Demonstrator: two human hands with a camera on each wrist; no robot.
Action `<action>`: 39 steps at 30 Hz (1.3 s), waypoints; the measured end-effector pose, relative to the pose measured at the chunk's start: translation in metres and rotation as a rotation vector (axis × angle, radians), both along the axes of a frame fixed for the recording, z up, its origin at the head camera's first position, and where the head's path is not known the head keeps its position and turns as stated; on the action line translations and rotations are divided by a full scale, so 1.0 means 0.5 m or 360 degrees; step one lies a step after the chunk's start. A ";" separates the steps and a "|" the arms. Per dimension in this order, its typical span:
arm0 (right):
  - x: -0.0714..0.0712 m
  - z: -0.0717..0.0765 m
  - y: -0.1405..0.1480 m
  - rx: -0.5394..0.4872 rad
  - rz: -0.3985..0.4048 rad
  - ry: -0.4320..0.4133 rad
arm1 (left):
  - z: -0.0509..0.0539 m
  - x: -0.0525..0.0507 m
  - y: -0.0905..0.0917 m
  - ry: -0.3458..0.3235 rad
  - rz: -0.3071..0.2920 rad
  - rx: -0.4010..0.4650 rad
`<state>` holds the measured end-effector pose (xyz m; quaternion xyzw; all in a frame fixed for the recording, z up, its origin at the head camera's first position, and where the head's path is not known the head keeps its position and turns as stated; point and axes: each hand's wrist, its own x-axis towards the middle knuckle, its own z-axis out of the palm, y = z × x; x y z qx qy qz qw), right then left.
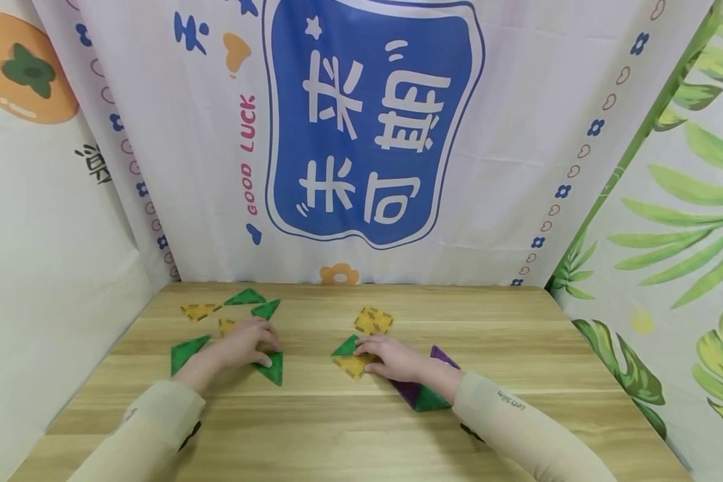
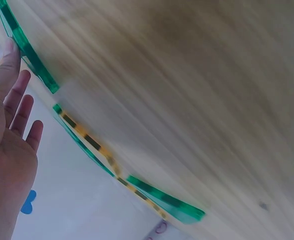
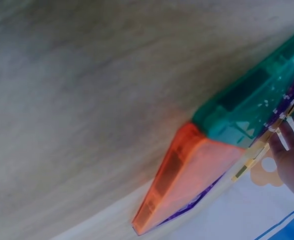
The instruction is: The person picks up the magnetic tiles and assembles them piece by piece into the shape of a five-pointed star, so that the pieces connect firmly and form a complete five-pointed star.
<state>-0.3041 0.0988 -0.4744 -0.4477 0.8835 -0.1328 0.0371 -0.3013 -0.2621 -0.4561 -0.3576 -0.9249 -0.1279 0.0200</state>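
Translucent triangular magnetic tiles lie flat on a wooden table. In the head view my left hand is over a green triangular tile, its thumb on the tile's face. A second green tile lies just beyond the fingers; a yellow one is partly hidden behind the hand. Toward the middle, my right hand touches a green triangular tile with its fingers, while the thumb is at the adjoining yellow tile. The left wrist view shows the thumb on a green tile's edge, other fingers loosely extended.
A square of yellow tiles lies beyond the right hand. Purple and green tiles sit under the right forearm, beside an orange tile in the right wrist view. More tiles, yellow and green, lie at left.
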 end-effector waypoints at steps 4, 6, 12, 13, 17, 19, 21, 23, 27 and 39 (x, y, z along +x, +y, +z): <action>0.003 0.008 0.000 0.0014 -0.0023 -0.0015 | 0.004 0.001 0.019 -0.0034 -0.0034 0.0049; 0.004 0.009 -0.001 0.0026 -0.0035 -0.0019 | 0.004 0.000 0.027 -0.0069 -0.0040 0.0076; 0.004 0.008 -0.001 0.0027 -0.0021 0.0004 | 0.002 -0.006 0.050 -0.0168 -0.0065 0.0087; 0.004 0.009 -0.001 0.0025 -0.0017 0.0005 | 0.002 -0.007 0.055 -0.0184 -0.0075 0.0086; 0.003 0.011 -0.001 0.0023 -0.0006 -0.0009 | 0.000 -0.010 0.070 -0.0214 -0.0111 0.0083; 0.002 0.014 -0.002 0.0031 -0.0012 -0.0013 | -0.002 -0.010 0.076 -0.0199 -0.0124 0.0066; 0.003 0.016 -0.006 0.0042 -0.0016 0.0001 | -0.002 -0.009 0.078 -0.0194 -0.0124 0.0062; 0.006 0.020 -0.014 0.0046 -0.0017 0.0025 | -0.001 -0.011 0.075 -0.0190 -0.0118 0.0082; 0.017 0.025 -0.042 0.0026 0.0051 0.0111 | 0.000 -0.028 0.048 -0.0212 -0.0031 0.0155; 0.041 0.028 -0.152 0.0104 0.0274 0.0117 | 0.029 -0.051 -0.031 -0.0186 0.0372 0.0191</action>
